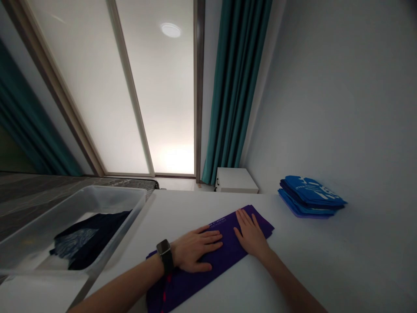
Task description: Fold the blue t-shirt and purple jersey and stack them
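A purple folded cloth bag [224,256] with pale printing near its upper edge lies slantwise on the white table [182,202]. My left hand [197,250], with a dark watch on the wrist, rests flat on the middle of it, fingers spread. Farther right, my right hand [250,232] presses flat on the bag near its far end, fingers stretched out. Neither hand grips anything. Part of the bag's near end is hidden beneath my left forearm. A thin red strip shows by the watch.
On the right of the table sits a stack of folded blue bags [311,195] with white print. A translucent plastic bin [114,195] at the left holds dark navy fabric [94,239]. Beyond the far edge stands a small white cabinet [236,180]; a wall rises on the right.
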Tool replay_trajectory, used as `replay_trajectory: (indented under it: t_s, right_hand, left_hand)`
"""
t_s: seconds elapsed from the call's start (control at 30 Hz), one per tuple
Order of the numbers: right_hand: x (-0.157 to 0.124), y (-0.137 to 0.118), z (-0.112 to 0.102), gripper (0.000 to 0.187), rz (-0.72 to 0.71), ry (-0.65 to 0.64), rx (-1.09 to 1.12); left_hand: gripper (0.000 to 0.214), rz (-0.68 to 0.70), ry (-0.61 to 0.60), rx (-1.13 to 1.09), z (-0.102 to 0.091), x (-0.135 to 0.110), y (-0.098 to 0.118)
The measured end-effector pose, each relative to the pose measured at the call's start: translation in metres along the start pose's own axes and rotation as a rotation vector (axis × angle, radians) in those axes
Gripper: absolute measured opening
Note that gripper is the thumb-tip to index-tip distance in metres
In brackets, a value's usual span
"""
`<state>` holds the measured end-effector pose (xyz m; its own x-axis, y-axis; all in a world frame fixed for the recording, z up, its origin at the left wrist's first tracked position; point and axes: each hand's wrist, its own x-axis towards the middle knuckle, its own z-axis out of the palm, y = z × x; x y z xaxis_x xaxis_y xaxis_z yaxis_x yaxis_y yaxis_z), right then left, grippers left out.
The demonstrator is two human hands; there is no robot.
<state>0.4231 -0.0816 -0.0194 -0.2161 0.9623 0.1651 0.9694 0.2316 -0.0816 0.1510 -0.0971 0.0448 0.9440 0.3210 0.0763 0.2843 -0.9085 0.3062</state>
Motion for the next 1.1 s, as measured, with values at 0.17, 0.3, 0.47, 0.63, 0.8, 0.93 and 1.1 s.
replay_trajectory:
  t_s: [0.17,0.3,0.47,0.63,0.8,0.93,1.1]
  right_hand:
    - [-0.010,-0.026,0.012,0.069,0.270,-0.010,-0.043]
    - [-0.007,-0.029,0.018,0.073,0.249,-0.033,-0.036]
    - [0.015,-0.011,0.018,0.074,0.074,-0.058,-0.007]
    - [0.041,0.003,0.014,0.068,-0.145,-0.070,0.049]
    - [0.048,-0.005,0.006,0.064,-0.206,-0.060,0.024]
    - [0.034,-0.031,0.008,0.064,-0.012,-0.033,-0.007]
    - [0.017,-0.059,0.015,0.069,0.117,-0.042,-0.001]
  left_hand:
    - [0.076,0.001,-0.055,-0.010,-0.008,-0.013,-0.013]
    - [0.079,-0.075,-0.058,-0.040,0.003,-0.018,-0.007]
    - [0.080,-0.248,0.057,-0.025,0.028,-0.016,0.017]
    - [0.072,-0.475,0.157,0.038,0.059,-0.002,0.045]
    - [0.068,-0.622,0.236,0.107,0.083,0.015,0.066]
    - [0.067,-0.630,0.257,0.131,0.085,0.019,0.072]
    - [0.069,-0.487,0.174,0.053,0.066,0.010,0.060]
